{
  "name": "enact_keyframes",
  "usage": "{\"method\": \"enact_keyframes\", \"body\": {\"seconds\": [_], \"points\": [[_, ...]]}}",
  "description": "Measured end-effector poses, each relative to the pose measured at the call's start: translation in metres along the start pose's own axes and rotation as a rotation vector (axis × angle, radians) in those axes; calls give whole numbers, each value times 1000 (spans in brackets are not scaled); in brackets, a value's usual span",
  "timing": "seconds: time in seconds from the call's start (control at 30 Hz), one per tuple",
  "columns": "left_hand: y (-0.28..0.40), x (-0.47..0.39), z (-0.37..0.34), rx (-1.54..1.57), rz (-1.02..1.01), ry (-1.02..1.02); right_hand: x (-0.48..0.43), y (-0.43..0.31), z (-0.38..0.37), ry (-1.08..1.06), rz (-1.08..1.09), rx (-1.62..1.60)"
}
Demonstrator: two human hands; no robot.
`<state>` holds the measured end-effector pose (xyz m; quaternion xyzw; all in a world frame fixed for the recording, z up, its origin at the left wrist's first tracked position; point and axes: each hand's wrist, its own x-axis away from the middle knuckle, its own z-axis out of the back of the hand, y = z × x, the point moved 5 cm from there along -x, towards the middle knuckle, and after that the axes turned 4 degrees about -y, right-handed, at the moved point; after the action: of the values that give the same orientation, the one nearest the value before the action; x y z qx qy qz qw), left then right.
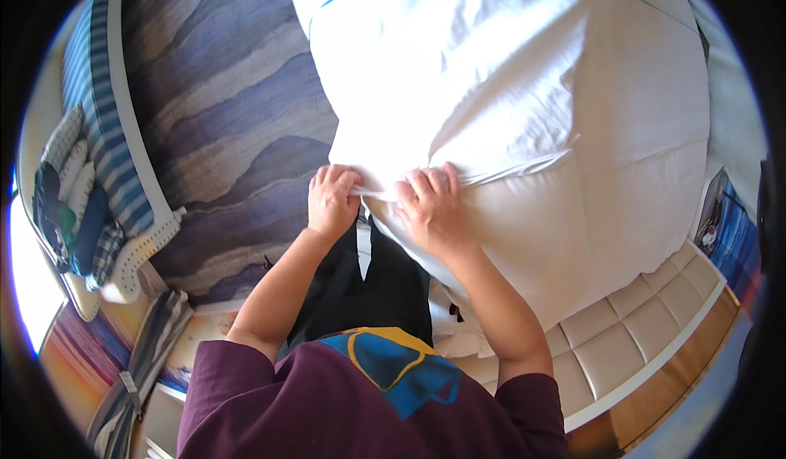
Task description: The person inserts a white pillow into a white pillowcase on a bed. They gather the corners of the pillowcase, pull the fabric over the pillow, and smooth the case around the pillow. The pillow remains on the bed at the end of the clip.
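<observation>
A large white sheet covers the bed before me, with creases and a folded ridge running right from my hands. My left hand grips the sheet's near left edge between thumb and fingers. Close to its right, my right hand lies on the sheet with its fingers curled over the gathered fold; the cloth between the two hands is drawn into a narrow band. A thin blue line shows on the sheet at the upper left.
A tufted beige headboard stands at the lower right. On the left, a wavy-patterned carpet covers the floor, beside a blue-striped sofa with several cushions. A tied striped curtain hangs at the lower left.
</observation>
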<state>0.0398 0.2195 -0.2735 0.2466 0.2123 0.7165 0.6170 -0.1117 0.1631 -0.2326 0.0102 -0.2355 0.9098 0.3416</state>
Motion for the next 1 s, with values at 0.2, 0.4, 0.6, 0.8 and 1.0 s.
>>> {"method": "enact_keyframes", "body": {"seconds": [0.2,0.4,0.6,0.8,1.0], "points": [[-33,22,-22,449,320,69,-11,-27,-13,52,204,9],[-3,25,-38,653,137,195,-4,-5,-14,-1,134,283],[25,4,-41,756,89,209,7,4,4,296,265,227],[51,-17,-45,793,110,197,39,11,8,162,16,344],[62,-22,-42,759,104,192,71,4,9,106,-179,317]]}}
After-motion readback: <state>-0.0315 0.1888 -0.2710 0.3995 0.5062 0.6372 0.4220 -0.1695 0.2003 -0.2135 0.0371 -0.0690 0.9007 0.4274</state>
